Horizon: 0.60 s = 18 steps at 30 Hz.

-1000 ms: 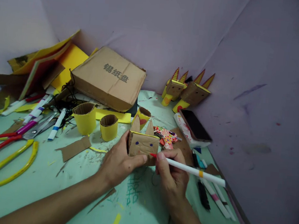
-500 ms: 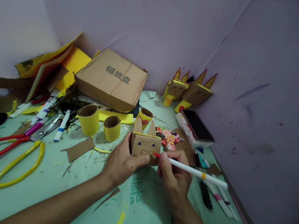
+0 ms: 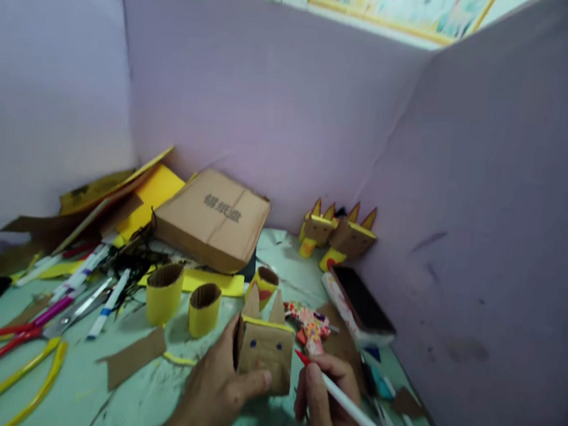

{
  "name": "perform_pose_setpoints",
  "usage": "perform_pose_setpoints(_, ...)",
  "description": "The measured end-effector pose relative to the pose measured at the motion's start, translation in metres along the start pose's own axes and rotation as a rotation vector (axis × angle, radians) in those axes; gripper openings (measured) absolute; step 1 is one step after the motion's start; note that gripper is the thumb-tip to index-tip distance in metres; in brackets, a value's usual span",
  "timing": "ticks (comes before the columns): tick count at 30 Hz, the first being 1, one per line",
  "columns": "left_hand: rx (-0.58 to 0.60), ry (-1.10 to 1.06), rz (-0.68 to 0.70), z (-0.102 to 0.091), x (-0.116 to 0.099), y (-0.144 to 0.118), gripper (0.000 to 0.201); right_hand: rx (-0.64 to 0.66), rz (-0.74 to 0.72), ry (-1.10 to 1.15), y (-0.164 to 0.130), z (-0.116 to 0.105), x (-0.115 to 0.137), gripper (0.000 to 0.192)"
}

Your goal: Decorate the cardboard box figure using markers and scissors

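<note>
My left hand (image 3: 219, 394) grips a small cardboard animal head (image 3: 265, 345) with two pointed ears, a yellow top edge and two blue dot eyes, holding it upright on the green table (image 3: 156, 395). My right hand (image 3: 328, 411) holds a white marker with a red tip (image 3: 350, 410). The red tip sits just right of the cardboard face, close to its side.
Two yellow cardboard tubes (image 3: 163, 293) stand left of the head, a third (image 3: 264, 283) behind it. A flat cardboard box (image 3: 213, 216), two finished cardboard animals (image 3: 339, 235), a phone (image 3: 360, 299), scissors (image 3: 5, 340) and several markers (image 3: 82, 274) lie around. Purple partition walls enclose the table.
The view has tilted upward, so the table sits lower in frame and a picture appears above the wall. Both hands keep hold of the head and marker, the tip still beside the face.
</note>
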<state>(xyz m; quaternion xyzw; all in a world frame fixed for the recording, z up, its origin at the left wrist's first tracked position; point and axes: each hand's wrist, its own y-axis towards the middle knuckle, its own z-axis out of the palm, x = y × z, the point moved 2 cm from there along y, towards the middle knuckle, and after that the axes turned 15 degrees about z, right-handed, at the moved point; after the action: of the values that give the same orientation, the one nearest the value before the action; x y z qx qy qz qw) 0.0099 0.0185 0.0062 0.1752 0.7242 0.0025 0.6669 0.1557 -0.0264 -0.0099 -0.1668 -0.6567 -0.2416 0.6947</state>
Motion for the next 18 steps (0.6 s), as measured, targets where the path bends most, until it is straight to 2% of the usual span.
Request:
perform_pose_setpoints(3, -0.027, -0.016, 0.013, 0.0, 0.003, 0.003, 0.065, -0.029, 0.051, 0.101, 0.008, 0.007, -0.005, 0.037)
perform_pose_setpoints(7, -0.027, -0.04, 0.033, 0.0, 0.007, 0.003, 0.069, -0.044, 0.074, 0.141, 0.016, 0.008, 0.003, 0.042)
perform_pose_setpoints(12, -0.003, -0.01, 0.049, -0.002, 0.012, 0.004, 0.067, -0.006, 0.091, 0.164, 0.02, 0.007, 0.01, 0.044)
perform_pose_setpoints(18, 0.008, 0.002, 0.04, -0.004, 0.021, 0.006, 0.066, 0.055, 0.129, 0.151, 0.023, 0.006, 0.003, 0.046)
